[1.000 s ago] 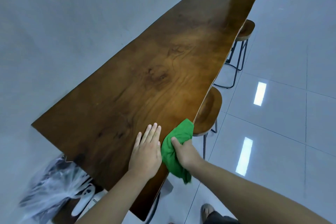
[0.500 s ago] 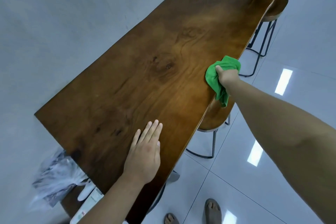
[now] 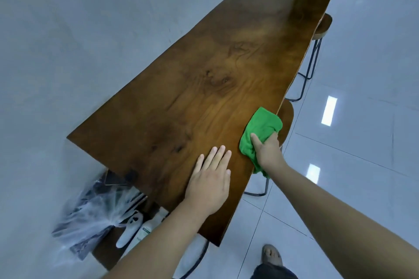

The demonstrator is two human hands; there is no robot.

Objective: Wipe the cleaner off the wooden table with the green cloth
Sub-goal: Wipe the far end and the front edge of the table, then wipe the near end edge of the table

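Observation:
A long dark wooden table [image 3: 204,88] runs from the near left toward the far right along a grey wall. My right hand [image 3: 267,152] grips a bunched green cloth [image 3: 260,129] and presses it on the table's right edge; part of the cloth hangs over the edge. My left hand [image 3: 209,179] lies flat on the tabletop just left of the cloth, fingers together and extended, holding nothing. No cleaner is visible on the wood.
Two wooden stools with black metal legs stand along the table's right side, one [image 3: 286,118] under the cloth, another [image 3: 323,27] farther off. A clear plastic bag [image 3: 95,215] and a white bottle [image 3: 140,233] lie under the near end. My foot [image 3: 272,256] is on the tiled floor.
My right hand has swept the green cloth back along the table's right edge, from far out to close beside my left hand. The left hand stayed flat in place.

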